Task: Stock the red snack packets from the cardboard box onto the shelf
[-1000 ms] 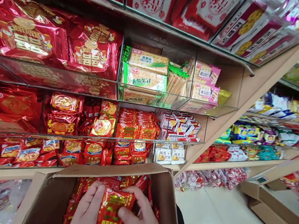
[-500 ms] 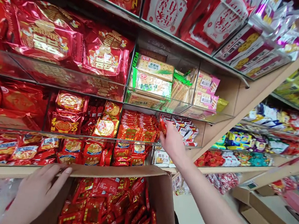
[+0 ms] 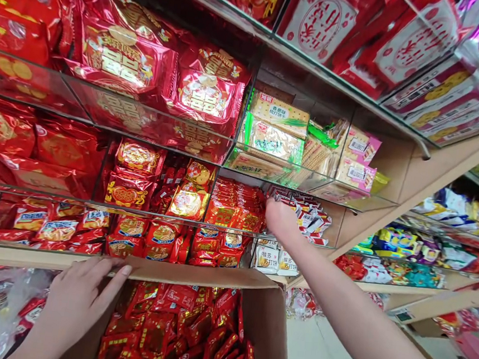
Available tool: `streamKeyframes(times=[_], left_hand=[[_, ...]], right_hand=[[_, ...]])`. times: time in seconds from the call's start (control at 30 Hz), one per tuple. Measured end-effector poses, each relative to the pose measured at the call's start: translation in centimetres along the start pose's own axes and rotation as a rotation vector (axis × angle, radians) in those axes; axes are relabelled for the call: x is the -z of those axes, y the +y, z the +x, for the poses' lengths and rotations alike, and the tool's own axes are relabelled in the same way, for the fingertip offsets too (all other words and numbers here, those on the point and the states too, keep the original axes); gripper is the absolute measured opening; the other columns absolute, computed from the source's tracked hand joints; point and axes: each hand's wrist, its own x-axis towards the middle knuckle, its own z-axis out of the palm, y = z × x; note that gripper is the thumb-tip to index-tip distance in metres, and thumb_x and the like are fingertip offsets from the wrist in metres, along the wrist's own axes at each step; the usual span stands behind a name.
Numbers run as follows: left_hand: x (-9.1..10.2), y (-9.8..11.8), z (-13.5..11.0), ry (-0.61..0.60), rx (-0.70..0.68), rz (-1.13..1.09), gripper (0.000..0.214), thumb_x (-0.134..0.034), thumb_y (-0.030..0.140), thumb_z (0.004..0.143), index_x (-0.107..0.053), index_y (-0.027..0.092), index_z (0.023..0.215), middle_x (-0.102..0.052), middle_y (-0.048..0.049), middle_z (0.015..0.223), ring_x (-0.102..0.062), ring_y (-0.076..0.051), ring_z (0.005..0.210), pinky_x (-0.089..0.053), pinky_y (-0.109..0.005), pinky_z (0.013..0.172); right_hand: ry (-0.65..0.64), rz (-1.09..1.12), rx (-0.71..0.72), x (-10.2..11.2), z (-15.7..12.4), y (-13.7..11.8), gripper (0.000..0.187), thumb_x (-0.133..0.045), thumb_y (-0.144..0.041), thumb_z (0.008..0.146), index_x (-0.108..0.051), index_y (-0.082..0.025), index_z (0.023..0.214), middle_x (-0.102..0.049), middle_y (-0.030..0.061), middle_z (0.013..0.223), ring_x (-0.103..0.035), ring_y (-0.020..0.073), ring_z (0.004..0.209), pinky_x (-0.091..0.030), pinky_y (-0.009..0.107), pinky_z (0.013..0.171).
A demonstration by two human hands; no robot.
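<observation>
An open cardboard box [image 3: 197, 274] sits low in front of me, filled with several small red foil packets [image 3: 176, 330]. My left hand [image 3: 80, 297] lies flat on the box's far flap, fingers stretched out and holding nothing. My right hand [image 3: 280, 219] reaches up into the middle shelf. It is at the right edge of a stack of the same red packets [image 3: 235, 204], beside the white and red packets [image 3: 309, 216]. Its fingers point into the shelf and are hidden behind the back of the hand.
Glass-fronted shelves [image 3: 156, 125] hold large red bags [image 3: 119, 60] upper left, with green cracker packs [image 3: 274, 135] and pink ones [image 3: 356, 164] to the right. A wooden upright [image 3: 407, 183] slants on the right, more shelves [image 3: 425, 257] behind it. Pale floor [image 3: 316, 354] lies right of the box.
Both hands were in the box on a red packet. The right hand has since carried one up to the middle shelf and pushed further in. The left hand moved to the box flap.
</observation>
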Motion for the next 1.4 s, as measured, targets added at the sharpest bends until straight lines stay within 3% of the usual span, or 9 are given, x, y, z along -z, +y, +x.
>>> streamKeyframes(times=[0.13, 0.4, 0.63, 0.9, 1.17, 1.27, 1.33, 1.4], left_hand=[[-0.3, -0.2, 0.0, 0.009, -0.012, 0.008, 0.040, -0.036, 0.045, 0.078, -0.059, 0.014, 0.089, -0.066, -0.0114, 0.091, -0.057, -0.026, 0.090, -0.040, -0.036, 0.079], [-0.2, -0.1, 0.0, -0.026, 0.007, 0.010, 0.040, -0.037, 0.044, 0.077, -0.059, 0.014, 0.092, -0.065, -0.0114, 0.094, -0.056, -0.026, 0.093, -0.039, -0.035, 0.081], [-0.4, -0.2, 0.1, 0.008, 0.030, 0.024, 0.038, -0.036, 0.044, 0.077, -0.059, 0.016, 0.089, -0.066, -0.0113, 0.092, -0.056, -0.027, 0.091, -0.040, -0.037, 0.080], [-0.6, -0.5, 0.2, -0.014, 0.023, 0.023, 0.031, -0.040, 0.044, 0.077, -0.057, 0.018, 0.086, -0.065, -0.0085, 0.090, -0.056, -0.024, 0.089, -0.039, -0.034, 0.081], [-1.3, -1.4, -0.1, 0.038, 0.005, 0.042, 0.028, -0.041, 0.041, 0.079, -0.058, 0.020, 0.086, -0.067, -0.0070, 0.089, -0.059, -0.024, 0.087, -0.041, -0.033, 0.079], [-1.4, -1.8, 0.0, 0.026, 0.001, 0.021, 0.025, -0.042, 0.041, 0.078, -0.058, 0.023, 0.085, -0.068, -0.0049, 0.089, -0.060, -0.024, 0.087, -0.041, -0.033, 0.078], [-1.3, -1.7, 0.2, 0.013, 0.002, 0.010, 0.024, -0.043, 0.041, 0.077, -0.058, 0.023, 0.084, -0.068, -0.0046, 0.089, -0.060, -0.024, 0.087, -0.041, -0.033, 0.079], [-1.0, -1.4, 0.3, 0.007, 0.008, -0.002, 0.025, -0.043, 0.041, 0.077, -0.058, 0.023, 0.084, -0.069, -0.0048, 0.087, -0.060, -0.023, 0.086, -0.041, -0.033, 0.080]], right_hand=[[-0.113, -0.002, 0.022, 0.3, 1.3, 0.8, 0.027, -0.040, -0.007, 0.079, -0.062, -0.011, 0.094, -0.064, 0.0180, 0.088, -0.062, 0.0231, 0.087, -0.046, 0.029, 0.071], [-0.234, -0.005, 0.110, -0.5, 1.4, 0.5, 0.027, -0.045, -0.007, 0.077, -0.065, -0.011, 0.095, -0.065, 0.0174, 0.092, -0.060, 0.0202, 0.093, -0.044, 0.027, 0.079], [-0.199, -0.009, 0.109, -1.2, 1.0, -0.7, 0.029, -0.042, -0.005, 0.079, -0.063, -0.008, 0.099, -0.060, 0.0214, 0.100, -0.059, 0.0221, 0.095, -0.044, 0.030, 0.079], [-0.116, 0.043, 0.111, -0.9, -0.6, -1.0, 0.031, -0.042, 0.001, 0.074, -0.063, -0.007, 0.095, -0.062, 0.0196, 0.091, -0.062, 0.0209, 0.085, -0.048, 0.026, 0.070], [-0.050, 0.122, 0.090, -2.0, 0.6, -0.7, 0.030, -0.040, 0.005, 0.072, -0.065, -0.005, 0.086, -0.063, 0.0171, 0.083, -0.062, 0.0208, 0.081, -0.047, 0.025, 0.068], [0.000, 0.141, 0.067, -0.1, -1.2, -0.4, 0.029, -0.040, 0.004, 0.073, -0.063, -0.006, 0.087, -0.062, 0.0159, 0.085, -0.061, 0.0211, 0.081, -0.047, 0.026, 0.066], [0.099, 0.217, 0.081, 1.3, -4.3, -0.6, 0.024, -0.040, -0.006, 0.080, -0.061, -0.010, 0.089, -0.060, 0.0143, 0.086, -0.060, 0.0209, 0.082, -0.047, 0.028, 0.066], [0.187, 0.422, 0.226, 1.6, -8.6, -1.8, 0.022, -0.040, -0.020, 0.085, -0.061, -0.016, 0.084, -0.061, 0.0094, 0.081, -0.059, 0.0180, 0.077, -0.046, 0.027, 0.066]])
